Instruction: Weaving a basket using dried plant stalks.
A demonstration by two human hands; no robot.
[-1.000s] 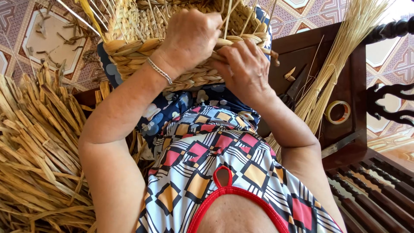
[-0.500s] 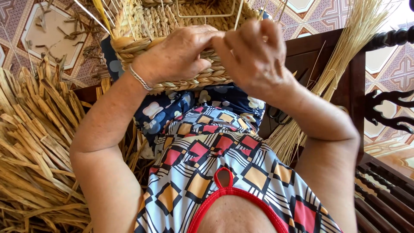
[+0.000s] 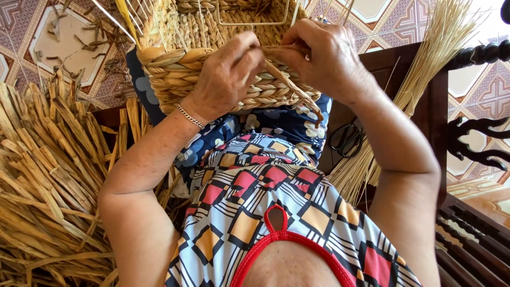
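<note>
Now — left hand (image 3: 226, 79) and right hand (image 3: 324, 58) pinch straw strand (image 3: 289, 85) | strand slants down-right across woven basket (image 3: 180, 74)

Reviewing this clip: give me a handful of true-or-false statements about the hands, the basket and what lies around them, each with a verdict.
1. Both hands work at the rim of a woven basket. True.
2. The left hand wears a thin bracelet at the wrist. True.
3. The right hand holds the scissors. False: the scissors lie on the dark wooden furniture; the right hand pinches a fibre strand.
4. A heap of dried fibre strips lies on the person's left. True.
5. The basket stands on the tiled floor. False: it rests in the person's lap, against the patterned dress.
6. The bundle of pale straw lies inside the basket. False: it leans on the furniture at the right.
</note>
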